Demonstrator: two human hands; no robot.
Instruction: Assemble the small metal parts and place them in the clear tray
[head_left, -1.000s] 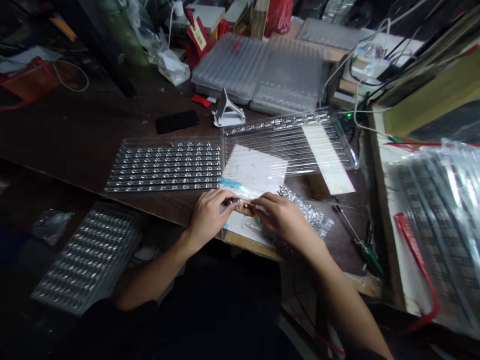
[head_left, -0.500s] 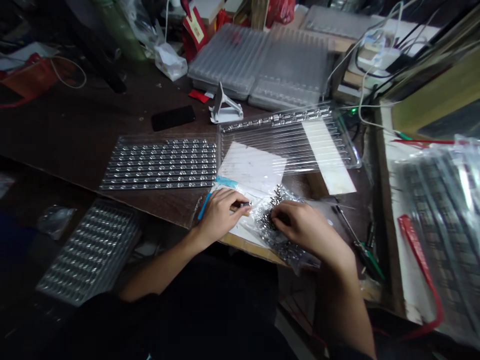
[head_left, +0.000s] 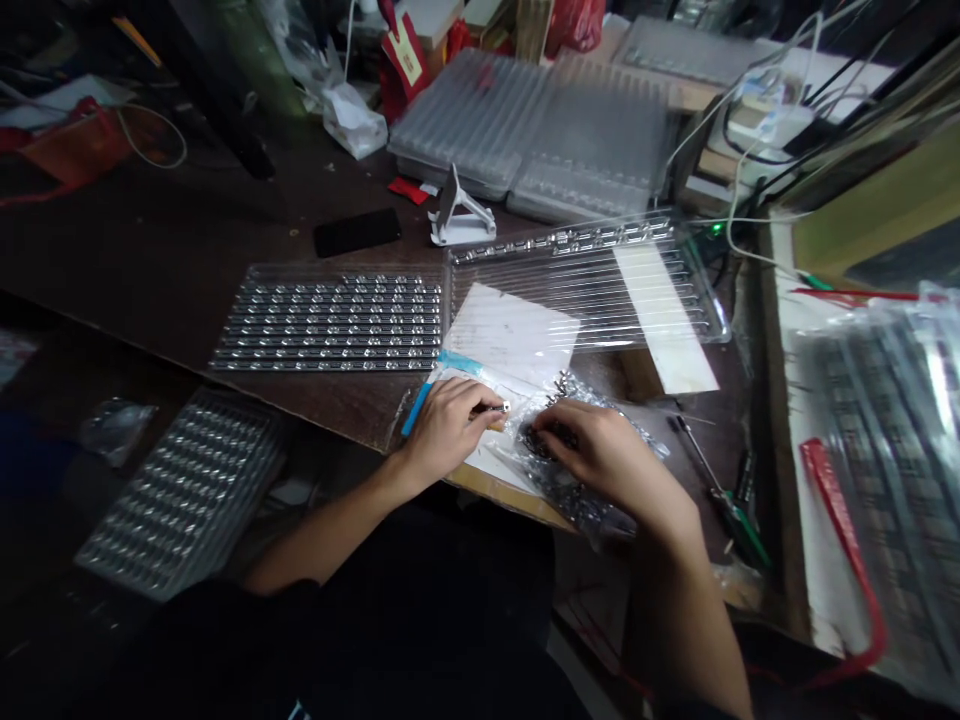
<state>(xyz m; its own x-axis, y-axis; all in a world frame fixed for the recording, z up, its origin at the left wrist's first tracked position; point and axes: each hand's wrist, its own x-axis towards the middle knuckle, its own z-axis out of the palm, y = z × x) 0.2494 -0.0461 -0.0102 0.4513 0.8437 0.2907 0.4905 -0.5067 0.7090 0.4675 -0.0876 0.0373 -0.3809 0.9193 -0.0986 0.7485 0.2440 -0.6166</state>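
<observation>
My left hand [head_left: 448, 425] pinches a small metal part [head_left: 501, 408] between thumb and fingers, above white paper at the table's front edge. To its right, my right hand [head_left: 589, 440] reaches into a clear plastic bag [head_left: 600, 510] with a pile of small metal pieces; its fingers are curled, and whatever they grip is hidden. A clear tray filled with rows of metal parts [head_left: 330, 325] lies to the left. Behind my hands is a second clear tray [head_left: 525, 265], with parts along its back rows. A white sheet [head_left: 510, 325] overlaps that tray.
A black phone [head_left: 358, 232] and a white stand [head_left: 459, 215] lie behind the trays. Stacked clear trays [head_left: 457, 120] stand at the back. A white strip [head_left: 664, 315] crosses the right tray. A green-handled tool [head_left: 746, 535] is at the right, with more filled trays [head_left: 180, 490] lower left.
The view has shifted slightly, moving the scene a little to the right. My right hand's fingertips have moved slightly left over the metal pieces. My left hand still pinches its part.
</observation>
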